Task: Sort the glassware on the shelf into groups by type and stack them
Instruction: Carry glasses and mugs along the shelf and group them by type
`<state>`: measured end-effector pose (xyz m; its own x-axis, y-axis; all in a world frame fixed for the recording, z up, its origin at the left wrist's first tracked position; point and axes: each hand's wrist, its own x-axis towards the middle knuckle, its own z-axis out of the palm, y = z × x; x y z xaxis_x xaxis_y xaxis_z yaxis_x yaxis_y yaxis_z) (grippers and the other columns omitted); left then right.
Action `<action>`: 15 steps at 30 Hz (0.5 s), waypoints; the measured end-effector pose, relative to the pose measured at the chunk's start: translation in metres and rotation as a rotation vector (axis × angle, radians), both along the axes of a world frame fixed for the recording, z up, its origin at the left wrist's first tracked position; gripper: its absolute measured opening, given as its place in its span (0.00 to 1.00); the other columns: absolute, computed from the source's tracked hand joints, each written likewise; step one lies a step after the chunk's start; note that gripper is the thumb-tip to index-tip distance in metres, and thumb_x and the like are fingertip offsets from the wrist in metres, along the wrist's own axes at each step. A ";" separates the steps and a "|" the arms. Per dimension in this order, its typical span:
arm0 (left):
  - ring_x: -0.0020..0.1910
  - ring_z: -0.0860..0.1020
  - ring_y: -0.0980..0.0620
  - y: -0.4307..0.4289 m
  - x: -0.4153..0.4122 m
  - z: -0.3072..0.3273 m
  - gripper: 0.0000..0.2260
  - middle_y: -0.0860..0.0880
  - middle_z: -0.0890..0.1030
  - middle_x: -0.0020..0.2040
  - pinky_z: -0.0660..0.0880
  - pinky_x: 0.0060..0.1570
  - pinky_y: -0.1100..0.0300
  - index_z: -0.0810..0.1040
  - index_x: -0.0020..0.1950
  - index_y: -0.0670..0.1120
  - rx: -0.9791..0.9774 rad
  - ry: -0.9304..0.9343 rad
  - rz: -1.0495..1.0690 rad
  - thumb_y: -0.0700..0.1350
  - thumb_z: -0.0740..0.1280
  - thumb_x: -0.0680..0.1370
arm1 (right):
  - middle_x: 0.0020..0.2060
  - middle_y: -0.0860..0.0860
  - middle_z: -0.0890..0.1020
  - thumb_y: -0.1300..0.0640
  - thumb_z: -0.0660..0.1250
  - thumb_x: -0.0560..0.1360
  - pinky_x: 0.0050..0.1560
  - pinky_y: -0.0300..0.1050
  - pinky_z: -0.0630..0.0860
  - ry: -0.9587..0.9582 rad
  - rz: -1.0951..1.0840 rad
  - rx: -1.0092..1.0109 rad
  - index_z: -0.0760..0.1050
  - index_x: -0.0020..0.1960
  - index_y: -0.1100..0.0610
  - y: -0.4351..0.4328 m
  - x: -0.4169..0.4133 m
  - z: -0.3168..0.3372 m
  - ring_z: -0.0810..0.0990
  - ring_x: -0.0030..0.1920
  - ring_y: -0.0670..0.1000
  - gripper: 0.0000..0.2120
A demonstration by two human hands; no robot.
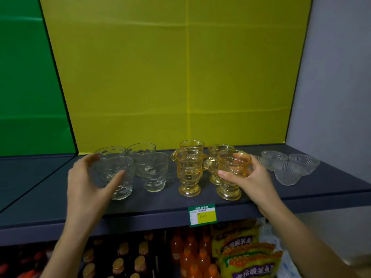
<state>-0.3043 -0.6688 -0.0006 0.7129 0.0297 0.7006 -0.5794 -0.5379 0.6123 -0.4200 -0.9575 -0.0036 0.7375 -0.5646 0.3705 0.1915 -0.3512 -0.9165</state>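
Both forearms reach up from the bottom edge toward the dark grey shelf (60, 199). Taking the green-and-yellow price tag (202, 215) on the shelf's front lip as landmark: up and left of it, the left hand (86, 185) is spread wide around the nearest clear dimpled glass tumbler (118, 177), thumb in front and fingers (93, 157) curled at its far rim; whether they press on the glass I cannot tell. Up and right of the tag, the right hand (249, 177) is closed on an amber footed glass mug (230, 173), thumb across its front, fingertips over the rim. This mug stands upright, its foot apparently on the shelf.

Three more clear tumblers (153, 171) sit behind the left hand; three more amber mugs (189, 173) stand directly above the tag; small clear ribbed bowls (289, 171) lie far right. Stacking likely means lifting straight up along each glass's vertical axis.

Writing on the tag is too blurred to read. Below the shelf, yellow snack packets (247, 257) carry Chinese characters, seemingly "老坛酸菜鱼".
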 end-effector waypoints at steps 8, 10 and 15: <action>0.40 0.75 0.56 -0.038 -0.031 0.017 0.08 0.50 0.80 0.41 0.69 0.44 0.69 0.77 0.45 0.46 0.043 -0.146 -0.189 0.50 0.67 0.70 | 0.53 0.49 0.81 0.52 0.80 0.57 0.52 0.43 0.78 -0.008 0.063 -0.032 0.72 0.57 0.49 -0.014 0.013 -0.011 0.81 0.52 0.48 0.31; 0.41 0.76 0.57 -0.047 -0.033 0.019 0.10 0.53 0.80 0.41 0.69 0.44 0.69 0.77 0.44 0.48 0.061 -0.146 -0.227 0.53 0.65 0.70 | 0.54 0.49 0.80 0.50 0.80 0.57 0.54 0.46 0.78 -0.007 0.068 -0.047 0.71 0.58 0.48 -0.016 0.018 -0.013 0.80 0.54 0.49 0.32; 0.39 0.77 0.59 -0.072 -0.038 0.023 0.10 0.56 0.80 0.37 0.70 0.40 0.69 0.77 0.42 0.49 0.101 -0.156 -0.335 0.55 0.64 0.70 | 0.54 0.48 0.80 0.47 0.79 0.57 0.52 0.43 0.77 0.013 0.078 -0.071 0.69 0.59 0.47 -0.018 0.027 -0.016 0.80 0.54 0.48 0.34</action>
<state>-0.3425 -0.7406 0.0228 0.5556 -0.2620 0.7891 -0.8156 -0.3560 0.4561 -0.3928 -0.9755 -0.0192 0.7830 -0.4782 0.3977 0.2093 -0.3997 -0.8925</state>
